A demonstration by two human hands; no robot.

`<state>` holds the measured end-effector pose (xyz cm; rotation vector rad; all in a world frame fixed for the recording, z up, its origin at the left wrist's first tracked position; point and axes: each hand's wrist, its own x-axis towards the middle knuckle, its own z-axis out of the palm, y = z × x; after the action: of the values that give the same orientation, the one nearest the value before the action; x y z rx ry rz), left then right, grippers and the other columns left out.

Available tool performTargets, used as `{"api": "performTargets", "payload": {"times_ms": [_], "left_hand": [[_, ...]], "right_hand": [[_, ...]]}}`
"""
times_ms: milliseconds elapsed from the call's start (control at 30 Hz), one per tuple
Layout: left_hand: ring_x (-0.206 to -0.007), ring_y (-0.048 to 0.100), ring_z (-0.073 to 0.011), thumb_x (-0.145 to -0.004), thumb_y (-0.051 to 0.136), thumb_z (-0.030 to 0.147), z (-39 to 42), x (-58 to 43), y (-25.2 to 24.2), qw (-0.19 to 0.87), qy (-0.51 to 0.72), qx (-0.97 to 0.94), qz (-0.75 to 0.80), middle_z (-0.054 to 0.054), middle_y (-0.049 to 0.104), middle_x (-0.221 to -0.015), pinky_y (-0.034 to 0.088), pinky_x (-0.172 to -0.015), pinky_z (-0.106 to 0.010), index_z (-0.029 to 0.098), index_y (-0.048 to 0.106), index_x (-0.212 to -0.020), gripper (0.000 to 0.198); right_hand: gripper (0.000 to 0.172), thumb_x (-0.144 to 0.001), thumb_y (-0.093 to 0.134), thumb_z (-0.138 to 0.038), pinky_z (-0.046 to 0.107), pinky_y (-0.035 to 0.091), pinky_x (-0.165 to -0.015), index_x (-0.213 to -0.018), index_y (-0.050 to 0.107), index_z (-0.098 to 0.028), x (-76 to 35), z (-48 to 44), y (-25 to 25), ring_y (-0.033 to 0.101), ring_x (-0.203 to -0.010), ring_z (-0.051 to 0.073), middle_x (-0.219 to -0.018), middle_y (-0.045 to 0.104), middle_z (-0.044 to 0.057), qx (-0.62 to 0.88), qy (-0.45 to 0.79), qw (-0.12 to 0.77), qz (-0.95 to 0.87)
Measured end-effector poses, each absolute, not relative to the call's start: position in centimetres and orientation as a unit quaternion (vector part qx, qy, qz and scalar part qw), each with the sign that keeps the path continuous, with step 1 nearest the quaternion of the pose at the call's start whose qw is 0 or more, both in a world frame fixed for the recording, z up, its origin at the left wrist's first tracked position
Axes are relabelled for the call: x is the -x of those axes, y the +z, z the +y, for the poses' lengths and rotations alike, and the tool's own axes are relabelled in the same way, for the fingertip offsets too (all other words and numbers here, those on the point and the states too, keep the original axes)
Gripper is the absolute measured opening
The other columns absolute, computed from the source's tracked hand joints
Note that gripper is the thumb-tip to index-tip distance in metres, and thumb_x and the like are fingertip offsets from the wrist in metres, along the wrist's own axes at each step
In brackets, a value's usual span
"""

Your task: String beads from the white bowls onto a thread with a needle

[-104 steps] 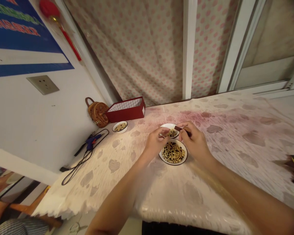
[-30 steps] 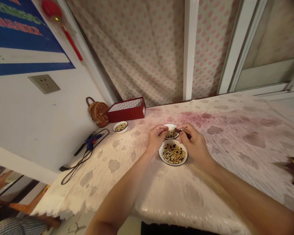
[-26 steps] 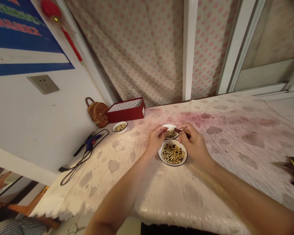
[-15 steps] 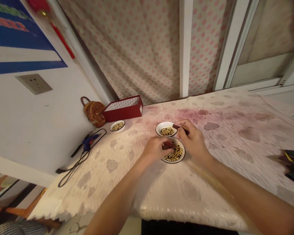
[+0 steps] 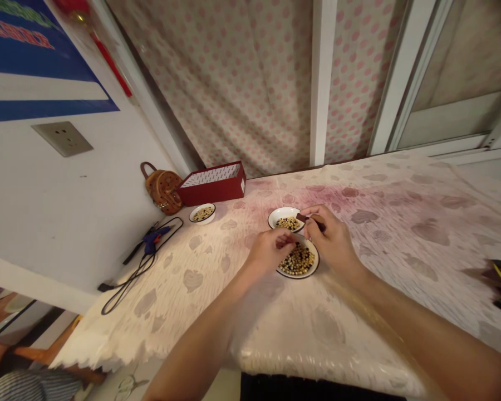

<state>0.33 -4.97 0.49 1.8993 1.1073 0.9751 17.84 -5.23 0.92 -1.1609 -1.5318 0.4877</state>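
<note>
The left hand (image 5: 270, 252) hangs with its fingers bunched in a pinch over the rim of a white enamel dish (image 5: 296, 276) of mixed pale and dark beans (image 5: 299, 260); anything between them is too small to make out. The right hand (image 5: 332, 243), just beyond that dish's right side, grips a slim dark brown tool (image 5: 311, 219), its long axis pointing left, its tip hidden. Beyond the dish lie a smaller bean dish (image 5: 276, 212), then, further left, a third bean dish (image 5: 202, 214) and a red box (image 5: 211, 192).
</note>
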Motion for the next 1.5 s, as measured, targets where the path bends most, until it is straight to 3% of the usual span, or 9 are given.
{"api": "performTargets", "payload": {"times_ms": [67,167,367,800,1167,1500], "left_hand": [[-0.085,0.069,-0.0165,-0.084,0.071,0.018,-4.61,-0.07,0.49,0.434,0.436,-0.673,0.41,-0.005,0.075,-0.091,0.053,-0.082,-0.03,0.017,0.073,-0.091,0.008],[-0.085,0.069,-0.0165,-0.08,0.08,0.026,-4.24,0.34,0.79,0.515,0.475,-0.596,0.393,-0.007,0.075,-0.093,0.053,-0.083,-0.03,0.015,0.074,-0.094,0.019],[-0.092,0.07,-0.017,-0.074,0.087,0.03,-4.25,0.54,1.13,0.606,0.49,-0.513,0.361,-0.008,0.077,-0.1,0.051,-0.092,-0.033,0.016,0.074,-0.1,0.032],[-0.088,0.072,-0.0167,-0.067,0.091,0.027,-4.42,0.31,1.21,0.637,0.494,-0.466,0.364,-0.006,0.077,-0.093,0.054,-0.094,-0.035,0.015,0.074,-0.097,0.037],[-0.091,0.072,-0.0153,-0.073,0.084,0.011,-3.93,0.42,1.0,0.668,0.497,-0.416,0.365,-0.005,0.076,-0.091,0.052,-0.103,-0.037,0.013,0.074,-0.097,0.026],[-0.084,0.071,-0.0131,-0.067,0.089,0.015,-4.06,0.22,1.02,0.677,0.491,-0.415,0.358,-0.003,0.075,-0.089,0.052,-0.104,-0.039,0.014,0.073,-0.095,0.032]], "right_hand": [[0.016,-0.091,0.048,-0.024,0.03,0.043,-0.064,-0.103,0.06,-0.024,-17.75,-5.25,0.8,0.059,-0.057,0.016,-0.061,0.062,-0.005,0.479,0.211,0.547,-0.653],[0.016,-0.092,0.048,-0.025,0.029,0.043,-0.063,-0.104,0.059,-0.024,-17.56,-5.29,0.59,0.058,-0.057,0.015,-0.062,0.062,-0.005,0.462,0.228,0.539,-0.667],[0.017,-0.094,0.047,-0.025,0.028,0.044,-0.061,-0.106,0.058,-0.023,-17.36,-5.51,0.39,0.059,-0.057,0.015,-0.062,0.061,-0.006,0.435,0.253,0.519,-0.691],[0.018,-0.093,0.047,-0.023,0.026,0.045,-0.062,-0.107,0.058,-0.024,-17.27,-5.4,0.2,0.059,-0.057,0.015,-0.061,0.06,-0.006,0.418,0.253,0.494,-0.719],[0.018,-0.094,0.048,-0.025,0.027,0.045,-0.061,-0.107,0.059,-0.024,-17.43,-5.36,0.26,0.059,-0.057,0.016,-0.062,0.06,-0.006,0.435,0.25,0.497,-0.708],[0.019,-0.091,0.047,-0.021,0.026,0.044,-0.061,-0.106,0.058,-0.023,-17.3,-5.24,0.08,0.058,-0.057,0.015,-0.061,0.058,-0.007,0.423,0.256,0.49,-0.718]]}}
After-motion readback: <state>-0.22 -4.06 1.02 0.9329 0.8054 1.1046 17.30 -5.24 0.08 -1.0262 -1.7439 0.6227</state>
